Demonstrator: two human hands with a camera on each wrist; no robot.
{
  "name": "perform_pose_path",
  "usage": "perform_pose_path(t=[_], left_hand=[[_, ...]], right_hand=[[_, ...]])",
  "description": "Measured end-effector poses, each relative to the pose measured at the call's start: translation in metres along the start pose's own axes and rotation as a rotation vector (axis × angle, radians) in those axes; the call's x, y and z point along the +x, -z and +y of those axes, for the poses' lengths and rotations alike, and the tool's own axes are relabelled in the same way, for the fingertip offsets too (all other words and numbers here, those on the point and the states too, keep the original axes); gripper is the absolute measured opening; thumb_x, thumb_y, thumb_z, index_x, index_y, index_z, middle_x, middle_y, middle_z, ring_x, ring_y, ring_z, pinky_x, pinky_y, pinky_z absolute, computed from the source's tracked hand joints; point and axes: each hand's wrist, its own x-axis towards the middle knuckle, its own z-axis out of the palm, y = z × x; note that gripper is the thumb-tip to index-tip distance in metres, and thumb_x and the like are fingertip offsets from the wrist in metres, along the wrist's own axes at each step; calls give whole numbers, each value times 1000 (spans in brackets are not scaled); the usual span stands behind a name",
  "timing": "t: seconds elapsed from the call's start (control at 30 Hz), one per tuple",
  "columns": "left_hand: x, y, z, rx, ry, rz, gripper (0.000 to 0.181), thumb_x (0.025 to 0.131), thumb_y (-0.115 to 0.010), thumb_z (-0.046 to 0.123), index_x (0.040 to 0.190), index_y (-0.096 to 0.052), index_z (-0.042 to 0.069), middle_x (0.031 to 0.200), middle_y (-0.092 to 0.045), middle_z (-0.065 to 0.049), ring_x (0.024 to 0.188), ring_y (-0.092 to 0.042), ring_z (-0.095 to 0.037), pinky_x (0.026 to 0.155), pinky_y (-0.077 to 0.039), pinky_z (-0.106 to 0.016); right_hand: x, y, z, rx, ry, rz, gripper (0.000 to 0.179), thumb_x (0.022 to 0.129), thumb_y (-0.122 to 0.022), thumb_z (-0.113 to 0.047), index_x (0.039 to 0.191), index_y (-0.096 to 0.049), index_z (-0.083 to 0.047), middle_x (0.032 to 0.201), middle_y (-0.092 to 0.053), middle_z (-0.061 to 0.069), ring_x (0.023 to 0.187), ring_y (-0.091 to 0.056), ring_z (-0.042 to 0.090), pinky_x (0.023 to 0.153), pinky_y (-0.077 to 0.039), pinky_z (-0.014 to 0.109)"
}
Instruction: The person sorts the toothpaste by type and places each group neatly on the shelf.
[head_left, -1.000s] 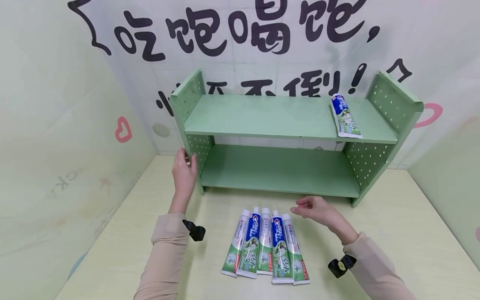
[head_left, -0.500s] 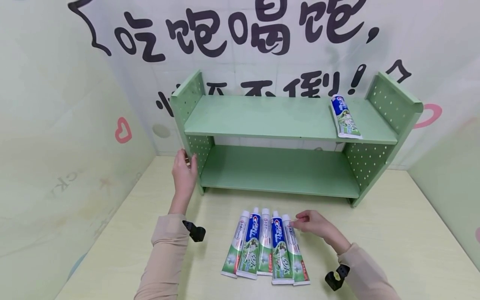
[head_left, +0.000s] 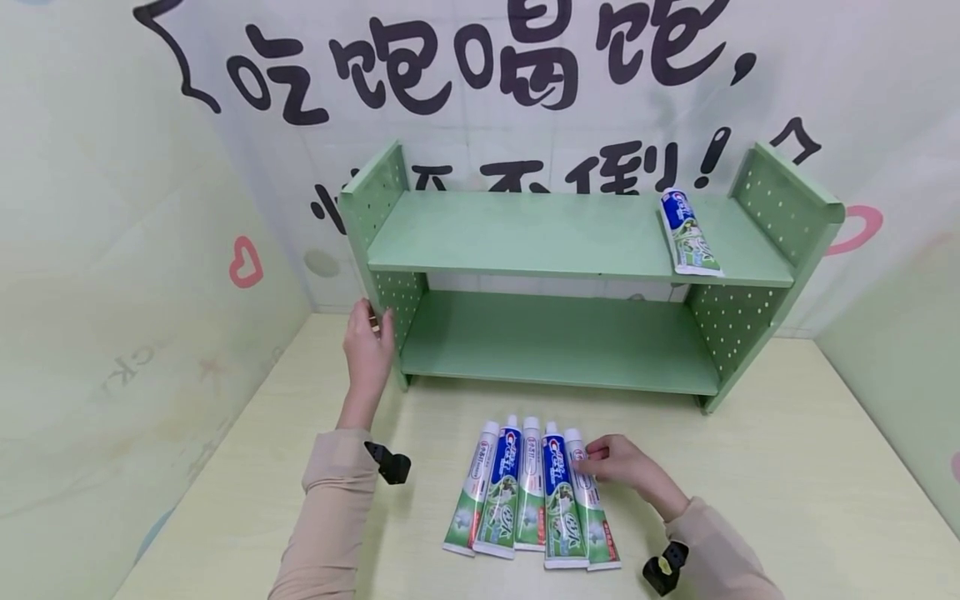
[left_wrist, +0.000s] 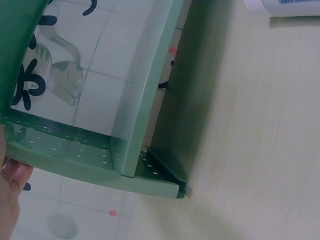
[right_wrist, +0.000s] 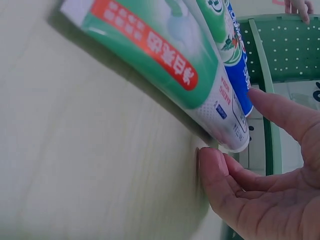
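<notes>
In the head view, my left hand (head_left: 367, 350) grips the left side panel of a green two-tier shelf (head_left: 525, 342); its fingertips also show at the panel in the left wrist view. Several toothpaste tubes lie side by side on the table, white caps toward the shelf. At the rightmost white-and-green toothpaste tube (head_left: 592, 508) is my right hand (head_left: 636, 471). In the right wrist view, the thumb reaches over this tube's upper part and the other fingertips (right_wrist: 212, 161) lie low beside it, with the tube between them. Left of it lies a blue-and-green toothpaste tube (head_left: 562, 508).
Another blue-and-green toothpaste tube (head_left: 686, 233) lies on the top tier, toward the right. The shelf stands on a pale wooden table (head_left: 247, 500), against a wall (head_left: 480, 125) with large black lettering. Both wrists wear small black cameras.
My right hand has come down and toward me, from in front of the shelf to the rightmost toothpaste tube. My left hand has stayed on the shelf's side panel.
</notes>
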Motion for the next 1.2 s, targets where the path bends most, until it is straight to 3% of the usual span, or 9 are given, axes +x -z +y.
perform_pose_path(t=[0.2,0.73,1.2], left_hand=[[0,-1,1,-1,-1,3,27,93,-50,14,108,-47,-8,101,-55,-24,94,-59,-35,77,-58,-40],[-2,-3,1,-6,10,-6,27,93,-49,15,109,-47,-7,102,-55,-24,96,-59,-36,78,-58,-41],[0,-3,-2,-6,12,5,29,93,-49,15,112,-46,-8,104,-54,-24,96,-59,-36,78,-58,-41]], right_hand=[[-1,-5,-1,24,-6,13,47,76,-70,-14,107,-49,14,88,-56,15,76,-55,18,65,-55,26],[-5,-11,-3,-101,-76,100,39,75,-70,-16,98,-53,11,86,-59,18,68,-59,19,57,-56,28],[-6,-16,-4,-123,-48,126,29,78,-67,-17,90,-54,7,77,-58,13,62,-55,16,51,-51,23]])
